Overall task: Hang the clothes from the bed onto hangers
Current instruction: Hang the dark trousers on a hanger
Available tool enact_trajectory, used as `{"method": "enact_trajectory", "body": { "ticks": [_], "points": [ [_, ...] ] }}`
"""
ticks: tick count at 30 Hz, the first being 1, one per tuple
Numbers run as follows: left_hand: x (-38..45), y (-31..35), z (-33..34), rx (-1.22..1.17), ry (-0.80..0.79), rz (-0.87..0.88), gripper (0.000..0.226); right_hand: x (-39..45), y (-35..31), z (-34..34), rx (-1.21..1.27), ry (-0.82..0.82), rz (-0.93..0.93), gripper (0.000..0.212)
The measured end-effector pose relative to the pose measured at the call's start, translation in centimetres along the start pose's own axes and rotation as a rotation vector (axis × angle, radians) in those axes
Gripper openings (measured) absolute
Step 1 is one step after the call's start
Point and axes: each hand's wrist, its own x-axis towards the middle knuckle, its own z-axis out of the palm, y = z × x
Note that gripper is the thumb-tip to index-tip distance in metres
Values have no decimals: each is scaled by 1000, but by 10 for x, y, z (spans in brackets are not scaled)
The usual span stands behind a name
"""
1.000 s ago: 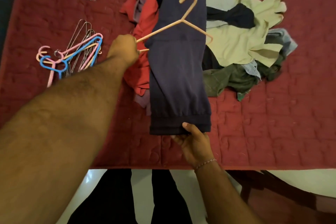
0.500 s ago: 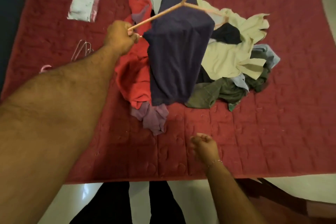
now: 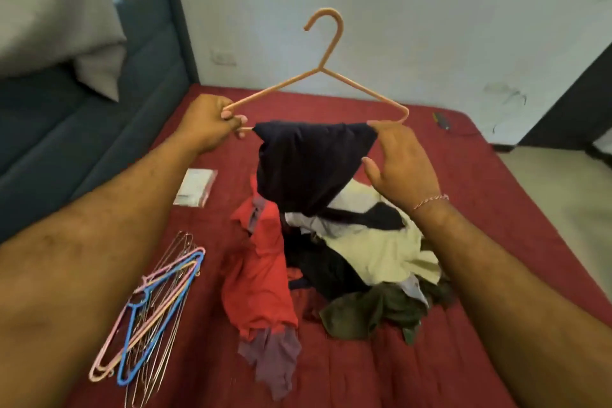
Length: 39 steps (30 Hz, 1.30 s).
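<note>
Above bed [image 3: 496, 242], hanger [image 3: 326, 76] raised; right hand [image 3: 400, 162] arrived.

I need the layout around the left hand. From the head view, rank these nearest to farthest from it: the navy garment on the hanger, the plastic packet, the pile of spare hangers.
1. navy garment: just right of the left hand, draped on the hanger bar.
2. plastic packet: on the bed, below the hand.
3. pile of spare hangers: farthest, near the bed's left edge.
</note>
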Motion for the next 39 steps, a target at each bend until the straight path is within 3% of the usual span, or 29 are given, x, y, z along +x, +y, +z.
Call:
{"method": "enact_trajectory", "body": {
  "ticks": [3, 6, 9, 12, 14, 16, 17, 19, 21, 22, 23, 25, 27, 29, 30, 32, 34, 36, 39],
  "points": [
    [4, 42, -50, -23, 37, 70, 47, 57, -11, -47, -207, 5, -178, 65],
    [2, 80, -91, -43, 40, 140, 49, 94, -28, -82, -311, -138, -194, 40],
    [-4, 108, -124, -34, 19, 161, 48, 110, -39, -107, -232, -299, -176, 16],
    [-4, 122, -151, -51, 20, 129, 49, 116, -49, -123, -141, -274, -250, 13],
    [-2, 127, -162, 17, 118, 112, 54, 119, -60, -132, -116, -238, -259, 13],
    [-10, 132, -168, 177, 371, 142, 46, 125, -68, -137, -86, -212, -276, 12],
    [-19, 136, -168, 263, 569, 236, 38, 128, -71, -139, -71, -198, -280, 12],
    [-50, 147, -156, 309, 888, 646, 26, 133, -76, -143, -29, -182, -280, 17],
    [-83, 159, -135, 391, 895, 1098, 12, 135, -79, -148, -7, -218, -307, 19],
    [-92, 163, -131, 480, 862, 1191, 6, 134, -82, -152, -11, -272, -325, 18],
    [-91, 164, -132, 543, 841, 1196, 8, 133, -85, -154, -13, -333, -351, 16],
    [-71, 157, -148, 566, 866, 1040, 6, 129, -90, -154, -37, -398, -398, 15],
    [-54, 149, -173, 627, 1015, 830, 8, 124, -97, -152, -65, -410, -433, 15],
    [-55, 143, -176, 699, 1141, 875, 25, 121, -105, -147, -65, -413, -426, 14],
    [-64, 142, -169, 727, 1118, 1046, 28, 120, -109, -145, -67, -407, -416, 15],
    [-89, 137, -147, 753, 869, 1420, 25, 120, -114, -143, -51, -397, -403, 17],
    [-105, 117, -134, 814, 519, 1519, 26, 120, -122, -143, -45, -408, -425, 18],
    [-103, 93, -134, 897, 230, 1298, 36, 119, -134, -143, -33, -432, -448, 21],
    [-97, 75, -167, 683, -69, 705, 45, 117, -154, -137, -51, -382, -473, 16]
  ]
}}
